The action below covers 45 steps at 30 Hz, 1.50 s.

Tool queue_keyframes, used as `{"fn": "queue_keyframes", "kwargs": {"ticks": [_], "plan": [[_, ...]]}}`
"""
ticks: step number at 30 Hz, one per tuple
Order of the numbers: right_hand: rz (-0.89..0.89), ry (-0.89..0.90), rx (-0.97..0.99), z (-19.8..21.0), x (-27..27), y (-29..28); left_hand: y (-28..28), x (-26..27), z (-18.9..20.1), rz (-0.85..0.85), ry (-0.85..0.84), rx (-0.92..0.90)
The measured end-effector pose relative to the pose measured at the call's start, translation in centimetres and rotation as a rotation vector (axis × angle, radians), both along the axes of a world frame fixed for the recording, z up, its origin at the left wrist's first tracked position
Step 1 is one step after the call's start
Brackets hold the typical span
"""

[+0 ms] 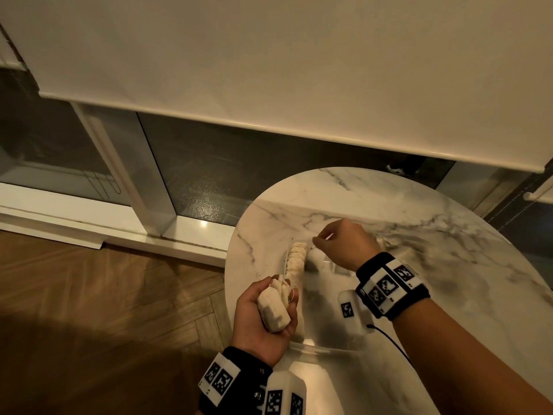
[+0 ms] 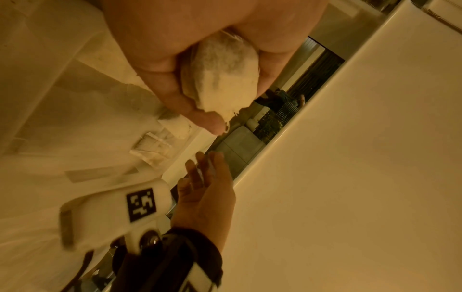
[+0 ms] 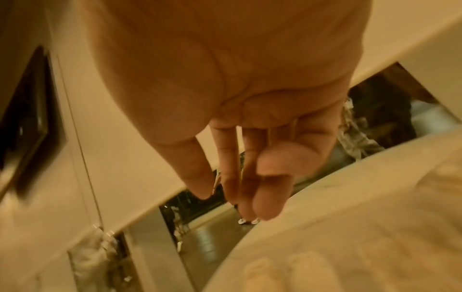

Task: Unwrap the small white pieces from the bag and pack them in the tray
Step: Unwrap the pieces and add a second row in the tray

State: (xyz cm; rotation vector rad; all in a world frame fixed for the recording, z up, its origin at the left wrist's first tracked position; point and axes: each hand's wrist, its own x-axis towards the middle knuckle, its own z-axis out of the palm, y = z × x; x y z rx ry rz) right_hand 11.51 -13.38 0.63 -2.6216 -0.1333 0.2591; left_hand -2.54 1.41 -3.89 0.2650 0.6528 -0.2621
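White, lumpy pieces [image 1: 296,259] lie in a row in the clear tray [image 1: 332,265] on the round marble table [image 1: 419,235], and the left hand [image 1: 263,316] curls its fingers round a small pale bag [image 1: 273,310] just beside the table's near edge. Over the tray the right hand [image 1: 344,244] hangs above the row's far end. Its fingers look fairly straight in the right wrist view, and whether they pinch anything I cannot tell.
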Motion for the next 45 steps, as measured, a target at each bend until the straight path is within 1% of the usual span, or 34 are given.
{"fn": "queue_keyframes", "kwargs": {"ticks": [2, 4, 6, 8, 10, 12, 13, 16, 19, 22, 24, 29, 32, 36, 38, 39, 42, 45], "plan": [[0.119, 0.095, 0.164, 0.9, -1.7, 0.2, -0.1, -0.1, 0.1, -0.024, -0.039, -0.008], [0.261, 0.153, 0.204, 1.7, -3.5, 0.4, -0.2, -0.1, 0.2, -0.042, -0.072, -0.031], [0.323, 0.111, 0.211, 2.5, -5.0, 0.4, -0.2, -0.2, 0.1, -0.049, -0.088, -0.046], [0.318, 0.03, 0.276, 3.2, -6.4, 0.3, -0.2, -0.2, 0.1, -0.032, -0.093, -0.044], [0.342, 0.043, 0.331, 3.5, -7.7, 0.2, -0.4, -0.1, 0.2, 0.018, -0.096, -0.032], [0.388, 0.093, 0.279, 3.3, -8.9, 0.4, -0.6, 0.0, 0.1, 0.066, -0.109, -0.014], [0.401, 0.085, 0.224, 3.0, -9.3, 0.6, -0.6, 0.2, 0.0, 0.067, -0.115, 0.007], [0.395, -0.047, 0.061, 2.5, -9.7, 1.6, -0.9, 0.4, -0.4, 0.043, -0.116, 0.084], [0.408, -0.16, -0.062, 2.3, -9.4, 2.8, -1.2, 0.6, -0.6, 0.003, -0.118, 0.106], [0.395, -0.161, -0.11, 2.3, -9.5, 3.6, -0.8, 0.4, -0.5, -0.011, -0.11, 0.116], [0.39, -0.143, -0.101, 2.2, -9.8, 4.0, -0.4, 0.3, -0.9, -0.007, -0.118, 0.113], [0.395, -0.108, 0.051, 1.7, -10.0, 4.2, 0.2, 0.3, -1.2, -0.017, -0.141, 0.085], [0.404, -0.041, 0.207, 1.7, -9.9, 3.5, 0.2, 0.3, -1.3, -0.003, -0.139, 0.078], [0.405, 0.033, 0.438, 3.1, -9.4, 1.9, 0.4, 0.4, -1.7, 0.062, -0.093, 0.112], [0.363, 0.002, 0.575, 3.6, -8.6, 0.9, 0.7, 0.3, -1.7, 0.07, -0.081, 0.086], [0.333, -0.032, 0.61, 3.8, -8.1, 0.4, 0.8, 0.3, -1.6, 0.068, -0.079, 0.069], [0.25, -0.096, 0.663, 4.1, -6.4, -0.7, 1.2, 0.0, -1.4, 0.056, -0.081, 0.047], [0.11, -0.05, 0.66, 3.4, -4.5, -1.2, 1.5, -0.1, -1.8, 0.035, -0.068, 0.048]]}}
